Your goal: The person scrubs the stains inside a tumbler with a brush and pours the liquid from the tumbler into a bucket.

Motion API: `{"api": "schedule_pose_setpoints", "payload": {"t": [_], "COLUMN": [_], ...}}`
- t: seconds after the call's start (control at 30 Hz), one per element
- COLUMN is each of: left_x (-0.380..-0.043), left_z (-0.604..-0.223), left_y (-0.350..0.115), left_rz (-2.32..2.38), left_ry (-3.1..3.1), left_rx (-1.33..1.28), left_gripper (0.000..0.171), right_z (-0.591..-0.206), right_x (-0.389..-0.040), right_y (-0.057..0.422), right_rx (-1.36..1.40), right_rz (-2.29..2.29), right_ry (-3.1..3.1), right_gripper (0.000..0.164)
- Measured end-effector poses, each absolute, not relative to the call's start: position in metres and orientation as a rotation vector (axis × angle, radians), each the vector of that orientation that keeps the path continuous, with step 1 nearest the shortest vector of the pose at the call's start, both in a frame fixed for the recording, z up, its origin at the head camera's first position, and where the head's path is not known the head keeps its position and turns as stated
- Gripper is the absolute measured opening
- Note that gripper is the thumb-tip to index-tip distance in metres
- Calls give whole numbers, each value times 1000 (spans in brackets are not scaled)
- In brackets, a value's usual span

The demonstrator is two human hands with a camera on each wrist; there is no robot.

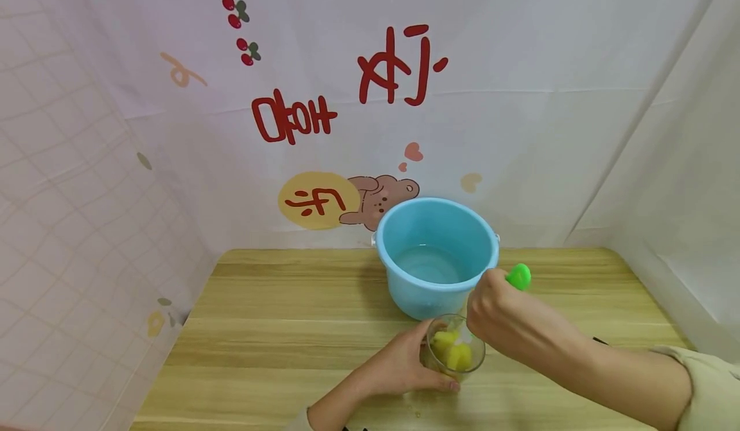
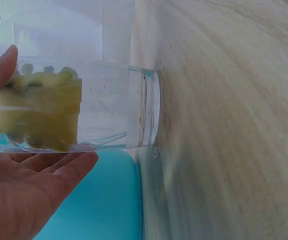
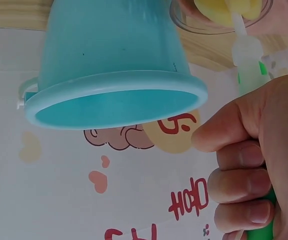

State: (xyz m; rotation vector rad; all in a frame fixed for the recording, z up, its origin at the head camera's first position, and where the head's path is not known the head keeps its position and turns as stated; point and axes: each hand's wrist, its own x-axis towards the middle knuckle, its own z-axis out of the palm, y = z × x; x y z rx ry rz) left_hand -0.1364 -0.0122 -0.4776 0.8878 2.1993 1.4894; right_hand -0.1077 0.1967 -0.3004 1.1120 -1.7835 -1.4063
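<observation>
My left hand [image 1: 393, 368] holds a clear drinking glass [image 2: 106, 107] around its side, thumb and fingers on opposite walls. The glass stands with its base at the wooden table. Inside it sits the yellow sponge head [image 2: 44, 115] of a cup brush, in the upper part of the glass. Above and right of the rim, my right hand [image 1: 500, 309] grips the brush's handle in a fist. The handle's green end [image 1: 521, 277] sticks out past the fist, and its whitish neck [image 3: 247, 52] runs down into the glass.
A light blue bucket [image 1: 424, 297] with some water in it stands right behind the glass. The wooden table [image 1: 277, 328] carries a few water drops near the left hand. A white printed cloth [image 1: 537, 148] hangs behind, with white side walls left and right.
</observation>
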Motion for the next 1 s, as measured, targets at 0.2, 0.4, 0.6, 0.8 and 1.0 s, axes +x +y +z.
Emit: {"api": "schedule_pose_setpoints", "payload": {"t": [0.2, 0.4, 0.6, 0.8, 1.0], "left_x": [-137, -135, -135, -135, -135], "left_z": [-478, -478, -479, -478, -478], "left_y": [-13, -14, -13, -13, -13], "left_rz": [1483, 1506, 1482, 1463, 1474], "left_ry": [2195, 2172, 2208, 2205, 2189], "left_rx": [885, 897, 899, 864, 845], "left_gripper": [87, 90, 89, 89, 87], "right_z": [-302, -304, -304, -302, -301], "right_x": [-117, -126, -128, -128, -125], "right_y": [193, 196, 202, 206, 211], "right_rx": [1090, 1059, 1040, 1044, 1045], "right_rz": [-1371, -1352, -1373, -1350, -1350], "right_ry": [-1813, -1852, -1864, -1881, -1868], "right_gripper": [39, 36, 37, 37, 34]}}
